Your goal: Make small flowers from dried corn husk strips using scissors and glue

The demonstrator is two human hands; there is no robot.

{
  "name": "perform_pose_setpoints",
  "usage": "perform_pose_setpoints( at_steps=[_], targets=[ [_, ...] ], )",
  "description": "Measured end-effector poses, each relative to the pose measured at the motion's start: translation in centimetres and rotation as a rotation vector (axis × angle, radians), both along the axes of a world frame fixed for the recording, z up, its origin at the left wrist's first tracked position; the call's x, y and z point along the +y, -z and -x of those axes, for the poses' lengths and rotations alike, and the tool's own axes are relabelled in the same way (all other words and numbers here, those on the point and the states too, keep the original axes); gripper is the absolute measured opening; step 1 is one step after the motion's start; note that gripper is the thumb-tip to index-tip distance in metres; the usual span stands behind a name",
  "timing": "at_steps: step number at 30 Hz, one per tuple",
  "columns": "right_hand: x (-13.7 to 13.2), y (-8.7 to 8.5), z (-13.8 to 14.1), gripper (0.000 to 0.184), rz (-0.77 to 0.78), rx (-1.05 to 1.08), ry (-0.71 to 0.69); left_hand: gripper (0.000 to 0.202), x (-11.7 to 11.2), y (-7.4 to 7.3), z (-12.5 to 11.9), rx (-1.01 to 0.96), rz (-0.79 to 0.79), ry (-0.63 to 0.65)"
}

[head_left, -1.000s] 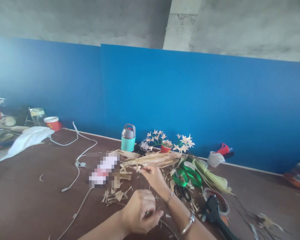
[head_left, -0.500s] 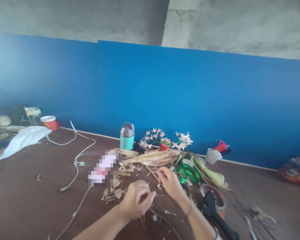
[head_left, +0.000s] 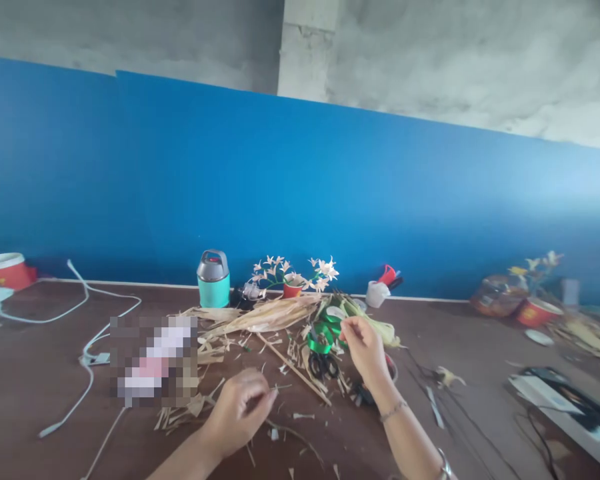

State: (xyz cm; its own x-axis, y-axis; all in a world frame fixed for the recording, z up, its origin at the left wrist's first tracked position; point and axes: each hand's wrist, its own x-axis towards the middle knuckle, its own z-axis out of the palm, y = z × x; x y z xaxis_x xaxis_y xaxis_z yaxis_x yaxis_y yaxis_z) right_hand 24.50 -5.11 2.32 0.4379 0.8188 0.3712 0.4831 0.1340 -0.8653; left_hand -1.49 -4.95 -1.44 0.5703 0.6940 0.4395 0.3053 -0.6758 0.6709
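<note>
My left hand is closed in a pinch low in the middle of the view. A thin, short stem-like strip sticks out from its fingertips. My right hand is raised farther off, with thumb and fingers pressed together beside a loop of green ribbon. What lies in that pinch, if anything, is too small to make out. Between the hands, a thin tan stick lies on the table near black-handled scissors. Dried husks spread behind them.
A teal flask stands at the back beside white flowers in a red cup. White cables and a blurred-out object lie on the left. Scraps litter the brown table. A blue partition rises behind.
The view has swung to the right. My hands have drawn apart, the right one lifting towards the ribbon. The strip in my left hand now shows, and the scissors have come into sight.
</note>
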Motion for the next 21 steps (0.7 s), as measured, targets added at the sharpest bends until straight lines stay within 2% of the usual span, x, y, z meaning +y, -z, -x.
perform_pose_setpoints(
  at_steps=[6,10,12,14,16,18,21],
  targets=[
    [-0.6,1.4,2.0,0.022,0.021,-0.031,-0.030,0.028,-0.2,-0.5,0.0,0.052,-0.006,0.040],
    [-0.7,1.9,3.8,0.018,-0.028,-0.114,-0.130,0.020,-0.3,-0.7,-0.1,0.041,0.007,0.052],
    [-0.8,2.3,4.4,0.027,0.000,-0.156,-0.180,0.018,-0.3,-0.7,-0.2,0.025,0.003,0.050],
    [-0.8,2.5,4.9,0.026,0.072,-0.155,-0.227,0.017,-0.4,-0.7,-0.2,0.003,-0.004,0.045],
    [-0.7,2.4,5.6,0.018,0.115,-0.171,-0.304,0.019,-0.5,-0.8,-0.1,-0.037,-0.026,0.043],
    [-0.5,1.8,6.9,0.023,0.103,-0.271,-0.421,0.020,-0.7,-1.1,0.1,-0.102,-0.077,0.035],
    [0.3,0.8,10.1,0.021,0.081,-0.443,-0.648,0.021,-1.0,-1.4,0.6,-0.225,-0.191,0.025]
  ],
)
